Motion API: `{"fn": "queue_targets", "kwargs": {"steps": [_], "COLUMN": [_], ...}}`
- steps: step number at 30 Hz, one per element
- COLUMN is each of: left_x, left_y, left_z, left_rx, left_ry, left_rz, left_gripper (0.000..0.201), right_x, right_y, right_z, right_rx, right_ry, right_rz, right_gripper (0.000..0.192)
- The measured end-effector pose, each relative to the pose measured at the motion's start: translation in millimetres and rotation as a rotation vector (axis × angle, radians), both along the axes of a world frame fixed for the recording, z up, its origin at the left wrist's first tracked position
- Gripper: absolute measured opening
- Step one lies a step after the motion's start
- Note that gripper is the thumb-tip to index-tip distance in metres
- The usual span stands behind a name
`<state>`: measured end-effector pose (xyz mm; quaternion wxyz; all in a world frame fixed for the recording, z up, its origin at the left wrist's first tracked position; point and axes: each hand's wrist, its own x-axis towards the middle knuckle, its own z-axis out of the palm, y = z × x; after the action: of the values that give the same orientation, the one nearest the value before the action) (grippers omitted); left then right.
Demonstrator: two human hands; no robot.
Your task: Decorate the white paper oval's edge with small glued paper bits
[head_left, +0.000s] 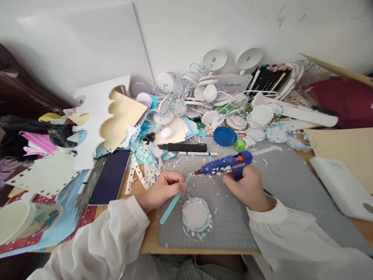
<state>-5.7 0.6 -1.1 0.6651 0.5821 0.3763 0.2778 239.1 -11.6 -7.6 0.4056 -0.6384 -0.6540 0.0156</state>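
Observation:
My right hand [246, 186] is wrapped round the handle of a blue hot glue gun [221, 165], which has small paper bits stuck to it and a glue stick out of its back. The nozzle points left, close to the tip of a flat turquoise stick [171, 207]. My left hand [166, 188] pinches this stick between thumb and fingers. Below the hands, a white paper disc [196, 214] ringed with small blue and white stars lies on the grey cutting mat [230, 229].
A black cutter knife [186, 147], a blue lid [225, 136] and a green sharpener-like piece [240, 145] lie beyond the glue gun. Paper discs and scraps pile up at the back. A phone [110, 177] and a paper cup [32, 217] are at left, a white device [344, 186] at right.

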Motion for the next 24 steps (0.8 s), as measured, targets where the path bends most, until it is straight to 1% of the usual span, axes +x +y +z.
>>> {"fn": "queue_targets", "kwargs": {"steps": [9,12,14,18,20,21,22,24], "left_x": [0,0,0,0,1,1,2,2], "left_y": [1,1,1,0,-1,-1,-2,-2], "left_z": [0.9,-0.2,-1.2,-2.4,-2.2,-1.8,-1.3,0.3], "left_rx": [0.008,0.01,0.002,-0.028,-0.027,-0.025,-0.026,-0.046], "left_ry": [0.005,-0.004,-0.012,-0.018,-0.024,-0.029,-0.035,-0.048], "left_rz": [-0.007,-0.004,0.003,0.033,0.045,0.048,0.053,0.069], "left_gripper": [0.031,0.031,0.031,0.028,0.027,0.027,0.026,0.025], "right_x": [-1,1,7,35,55,66,75,91], "right_y": [-1,0,-1,-12,-22,-26,-31,-38], "right_z": [1.5,1.8,2.1,3.9,5.1,5.4,5.2,2.8], "right_rx": [-0.033,-0.045,-0.038,-0.046,-0.101,-0.138,-0.137,-0.153], "right_ry": [-0.028,-0.065,-0.068,-0.089,-0.135,-0.169,-0.199,-0.254], "right_rz": [-0.013,-0.043,-0.088,-0.267,-0.345,-0.357,-0.384,-0.359], "right_gripper": [0.027,0.028,0.027,0.034,0.035,0.033,0.03,0.024]}}
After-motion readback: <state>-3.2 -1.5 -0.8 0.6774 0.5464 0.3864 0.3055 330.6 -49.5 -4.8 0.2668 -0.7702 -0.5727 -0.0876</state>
